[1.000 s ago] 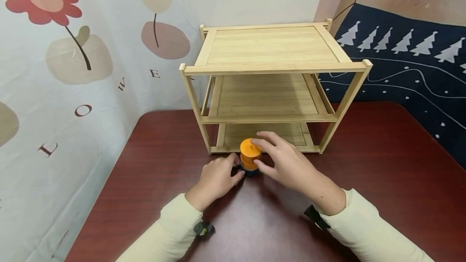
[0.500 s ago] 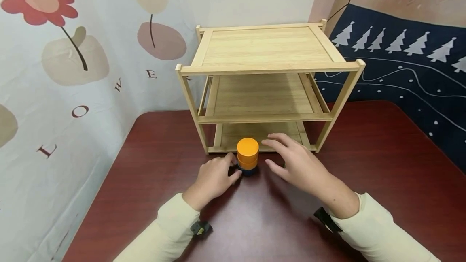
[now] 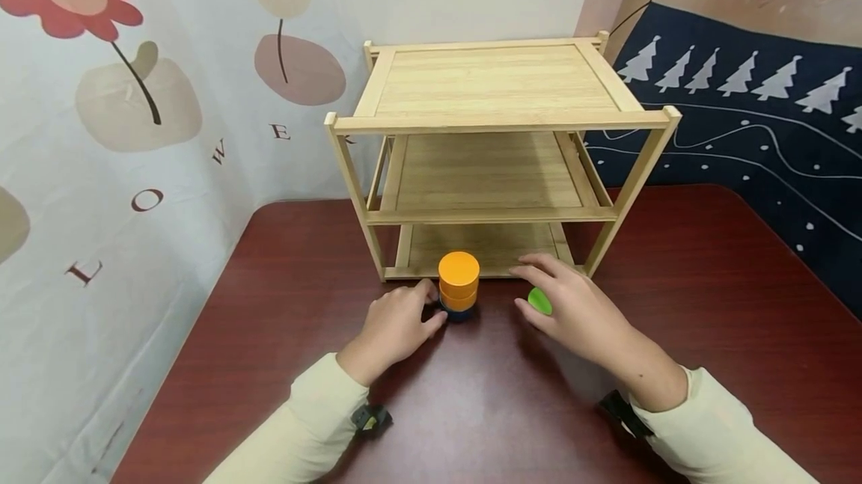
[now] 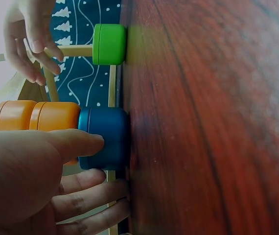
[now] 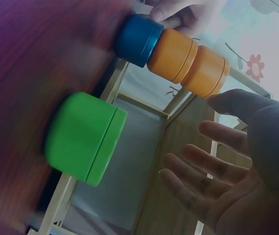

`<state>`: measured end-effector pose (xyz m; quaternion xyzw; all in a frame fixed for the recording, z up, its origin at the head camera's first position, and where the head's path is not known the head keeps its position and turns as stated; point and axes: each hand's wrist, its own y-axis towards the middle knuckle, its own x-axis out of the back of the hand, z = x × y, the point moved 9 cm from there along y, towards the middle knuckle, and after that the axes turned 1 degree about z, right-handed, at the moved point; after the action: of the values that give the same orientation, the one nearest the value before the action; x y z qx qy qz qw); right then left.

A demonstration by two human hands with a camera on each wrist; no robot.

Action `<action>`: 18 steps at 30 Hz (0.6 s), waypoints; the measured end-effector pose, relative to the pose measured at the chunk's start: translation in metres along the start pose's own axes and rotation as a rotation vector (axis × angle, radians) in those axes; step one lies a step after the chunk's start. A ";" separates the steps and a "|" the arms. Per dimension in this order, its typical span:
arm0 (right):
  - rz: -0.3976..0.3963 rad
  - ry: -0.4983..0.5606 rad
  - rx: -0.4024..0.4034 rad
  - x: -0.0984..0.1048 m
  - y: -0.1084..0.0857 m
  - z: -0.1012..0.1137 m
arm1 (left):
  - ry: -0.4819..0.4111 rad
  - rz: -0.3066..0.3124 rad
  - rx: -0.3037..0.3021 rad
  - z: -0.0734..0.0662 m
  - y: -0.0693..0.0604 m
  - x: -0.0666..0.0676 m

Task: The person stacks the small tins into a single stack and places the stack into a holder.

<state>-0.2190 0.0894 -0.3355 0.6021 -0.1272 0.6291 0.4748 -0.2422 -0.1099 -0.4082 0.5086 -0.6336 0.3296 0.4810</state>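
Note:
Two orange tins, upper (image 3: pixel 459 270) and lower (image 3: pixel 459 303), stand stacked upright on a blue tin (image 3: pixel 458 314) in front of the shelf. My left hand (image 3: pixel 396 327) holds the blue tin from its left side; in the left wrist view the thumb lies across the blue tin (image 4: pixel 112 149). A green tin (image 3: pixel 539 301) sits on the table right of the stack, partly covered by my right hand (image 3: pixel 581 313) in the head view. In the right wrist view my right hand (image 5: pixel 242 181) has spread fingers, apart from the green tin (image 5: pixel 83 137), and holds nothing.
A three-tier wooden shelf (image 3: pixel 498 125) stands on the dark red table (image 3: pixel 283 289) just behind the tins. Behind it hang a flower-print cloth (image 3: pixel 222 35) on the left and a dark cloth with white trees (image 3: pixel 741 132) on the right.
My right hand has let go of the upper orange tin and moved right, over beside the green tin, which now shows. My left hand has stayed at the blue tin.

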 end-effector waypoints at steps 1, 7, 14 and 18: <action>-0.002 0.000 0.002 0.000 -0.001 -0.001 | 0.001 0.000 -0.001 0.000 0.000 0.000; -0.005 -0.004 -0.007 0.000 -0.004 -0.006 | 0.006 0.001 -0.001 0.000 0.001 0.000; 0.025 0.007 -0.035 -0.002 -0.005 -0.012 | 0.013 0.005 0.008 0.000 0.002 0.000; 0.042 0.007 -0.049 -0.003 -0.007 -0.015 | 0.011 0.009 0.011 0.000 0.001 -0.001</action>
<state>-0.2242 0.1024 -0.3449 0.5852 -0.1535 0.6379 0.4764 -0.2434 -0.1097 -0.4092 0.5064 -0.6314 0.3380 0.4802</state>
